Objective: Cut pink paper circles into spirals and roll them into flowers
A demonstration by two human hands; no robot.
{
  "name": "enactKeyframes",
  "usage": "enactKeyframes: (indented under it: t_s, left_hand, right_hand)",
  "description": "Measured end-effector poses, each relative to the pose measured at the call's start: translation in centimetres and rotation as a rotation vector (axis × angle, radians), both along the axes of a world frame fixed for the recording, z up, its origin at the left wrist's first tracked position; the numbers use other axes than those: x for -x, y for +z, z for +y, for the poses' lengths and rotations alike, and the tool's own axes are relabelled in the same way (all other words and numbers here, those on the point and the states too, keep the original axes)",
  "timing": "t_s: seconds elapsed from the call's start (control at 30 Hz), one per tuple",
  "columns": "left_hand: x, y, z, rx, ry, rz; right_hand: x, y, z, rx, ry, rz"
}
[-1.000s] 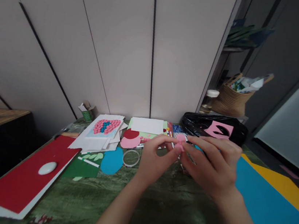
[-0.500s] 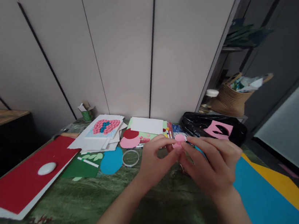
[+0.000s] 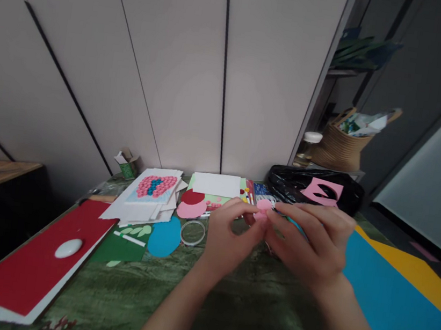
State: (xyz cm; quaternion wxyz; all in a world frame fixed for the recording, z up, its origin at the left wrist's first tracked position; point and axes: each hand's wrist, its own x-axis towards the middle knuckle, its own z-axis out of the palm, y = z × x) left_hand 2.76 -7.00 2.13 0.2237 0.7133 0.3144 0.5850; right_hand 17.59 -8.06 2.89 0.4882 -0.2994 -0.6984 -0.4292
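A small pink paper piece with a rounded top is held up over the table between both hands. My left hand pinches its lower left side between thumb and index finger. Opposite it, my right hand has thumb and fingertips closed on the right side of the same piece. The fingers hide its lower part. Left of my hands lie a roll of tape, a blue paper disc, a pink disc and a dark red disc.
Red sheets carry a white oval object at left. Papers with a pink-and-blue dotted picture lie behind. Blue sheets and yellow sheets cover the right. A black plastic bag holds pink scraps; a woven basket stands beyond.
Both hands stay in nearly the same place, still pinching the pink paper piece, with only slight finger movement. Nothing else on the table has visibly moved.
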Motion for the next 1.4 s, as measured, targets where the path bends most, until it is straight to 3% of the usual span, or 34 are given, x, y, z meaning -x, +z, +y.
enactKeyframes:
  t_s: [0.5,0.73,0.83,1.0,1.4]
  left_hand:
    - [0.2,-0.4,0.4,0.011,-0.035,-0.084]
    - [0.8,-0.2,0.6,0.056,-0.285,-0.178]
    - [0.8,-0.5,0.9,0.091,-0.322,-0.219]
    - [1.0,-0.6,1.2,0.071,-0.246,-0.140]
    - [1.2,-0.5,1.2,-0.288,0.006,0.058]
  right_hand:
    - [-0.2,-0.2,-0.1,-0.024,0.040,0.015]
    - [0.1,0.1,-0.7,0.040,0.118,0.084]
    - [0.1,0.1,-0.8,0.067,0.122,0.077]
    - [0.1,0.3,-0.9,0.143,0.120,0.081]
    - [0.4,0.4,-0.8,0.287,0.189,0.170]
